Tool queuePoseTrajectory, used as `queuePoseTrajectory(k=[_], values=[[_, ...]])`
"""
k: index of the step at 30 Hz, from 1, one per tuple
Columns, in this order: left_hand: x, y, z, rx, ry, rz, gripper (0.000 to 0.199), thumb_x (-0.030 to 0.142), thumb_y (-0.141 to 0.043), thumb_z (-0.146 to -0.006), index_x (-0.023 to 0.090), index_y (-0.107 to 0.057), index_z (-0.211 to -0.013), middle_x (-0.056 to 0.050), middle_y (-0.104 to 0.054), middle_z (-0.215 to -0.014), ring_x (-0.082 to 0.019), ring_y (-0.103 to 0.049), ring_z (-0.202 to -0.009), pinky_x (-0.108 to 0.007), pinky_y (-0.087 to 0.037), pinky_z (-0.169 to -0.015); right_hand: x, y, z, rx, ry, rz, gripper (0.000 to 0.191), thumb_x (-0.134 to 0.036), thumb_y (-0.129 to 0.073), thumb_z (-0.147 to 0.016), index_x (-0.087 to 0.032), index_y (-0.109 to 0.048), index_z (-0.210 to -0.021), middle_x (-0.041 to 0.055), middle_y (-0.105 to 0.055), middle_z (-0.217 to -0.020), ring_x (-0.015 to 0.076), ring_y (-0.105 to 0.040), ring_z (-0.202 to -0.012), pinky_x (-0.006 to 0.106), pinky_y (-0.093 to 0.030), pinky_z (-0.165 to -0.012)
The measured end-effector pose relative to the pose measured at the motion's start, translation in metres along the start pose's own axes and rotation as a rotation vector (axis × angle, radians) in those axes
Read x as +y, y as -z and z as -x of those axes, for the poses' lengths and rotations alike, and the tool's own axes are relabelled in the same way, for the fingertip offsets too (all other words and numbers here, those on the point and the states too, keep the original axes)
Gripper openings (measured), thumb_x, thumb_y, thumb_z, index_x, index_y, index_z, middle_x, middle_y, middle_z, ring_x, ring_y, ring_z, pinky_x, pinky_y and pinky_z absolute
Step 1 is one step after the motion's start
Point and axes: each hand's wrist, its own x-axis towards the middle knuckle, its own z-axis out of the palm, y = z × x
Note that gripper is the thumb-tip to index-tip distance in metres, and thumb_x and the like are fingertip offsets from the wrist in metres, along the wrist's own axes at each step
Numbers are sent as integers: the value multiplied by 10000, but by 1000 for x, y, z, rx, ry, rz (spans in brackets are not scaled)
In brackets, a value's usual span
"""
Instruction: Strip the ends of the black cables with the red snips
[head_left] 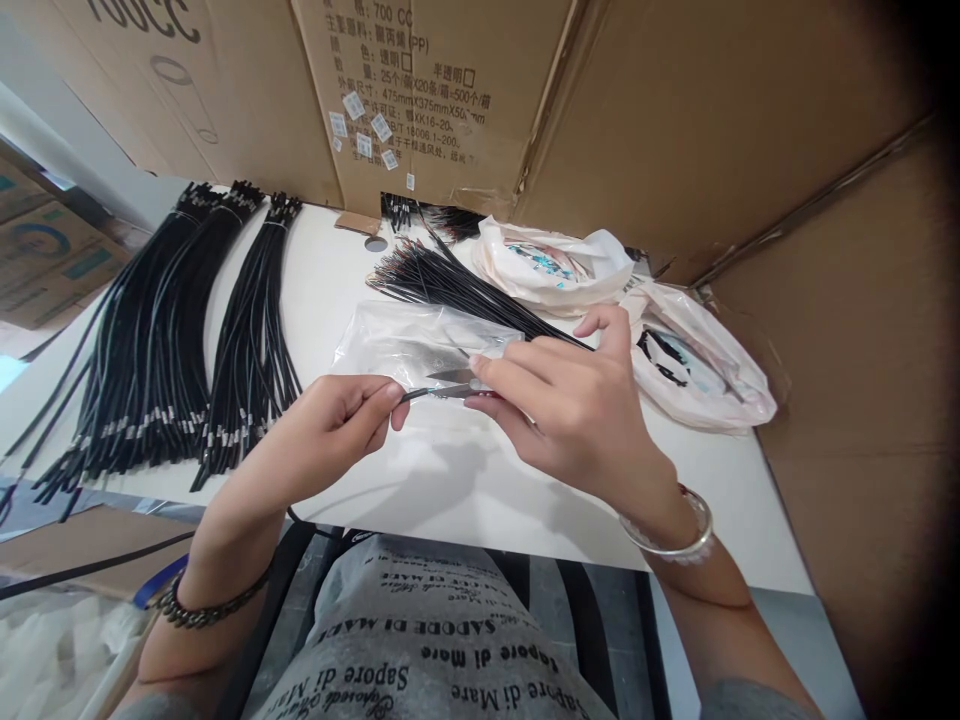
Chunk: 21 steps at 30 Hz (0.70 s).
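My left hand [337,425] is closed, with thumb and forefinger pinching a thin black cable [415,395] close to its end. In my right hand [574,405] is a small pair of scissors [454,390], its blades pointing left and parted. The lower blade lies at the cable's end; whether it touches the inner wires cannot be made out. Just behind the blades is a clear plastic bag [375,340] on the white table [420,480]. A loose bunch of black cables [457,285] runs behind my right hand, and its near ends are hidden.
Tied bundles of black cables [161,330] lie on the left, some overhanging the front edge. Two white plastic bags [600,285] [739,390] with small scraps stand at the right. Cardboard walls [442,110] close off the back and right side.
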Motion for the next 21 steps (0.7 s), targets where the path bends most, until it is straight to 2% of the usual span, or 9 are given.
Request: queuePoseTrajectory(k=[4,9,13,21], values=[[2,-5,-1,51,27,96,367,399,-410,-943,182,-511,-663,64,-341,-439,-68,-269,-400,-174,-236,-381,-10,-8,3,185,50,228,87,-189,-574,-946,-205,-643,-895,-83,-614,-641,78,-408,-559,349,-232,-762],[7,-15,-1,197,26,130,322,342,-404,-943,174,-532,-699,76,-329,-424,-58,-249,-380,-169,-212,-370,-16,-21,3,336,104,381,99,-179,-666,-894,-210,-640,-803,-111,-559,-539,73,-339,-506,324,-221,-687],[8,-20,-1,253,26,110,311,331,-411,-942,177,-534,-701,74,-349,-429,-53,-268,-370,-162,-215,-362,-15,-26,4,360,121,406,120,-184,-686,-882,-199,-620,-782,-110,-542,-533,71,-335,-499,318,-208,-664],[3,-21,-9,256,45,113,298,316,-413,-936,181,-529,-696,72,-351,-424,-60,-279,-367,-171,-213,-361,-12,-32,1,341,175,452,165,-143,-620,-923,-205,-589,-773,-106,-520,-524,74,-344,-492,330,-198,-641]])
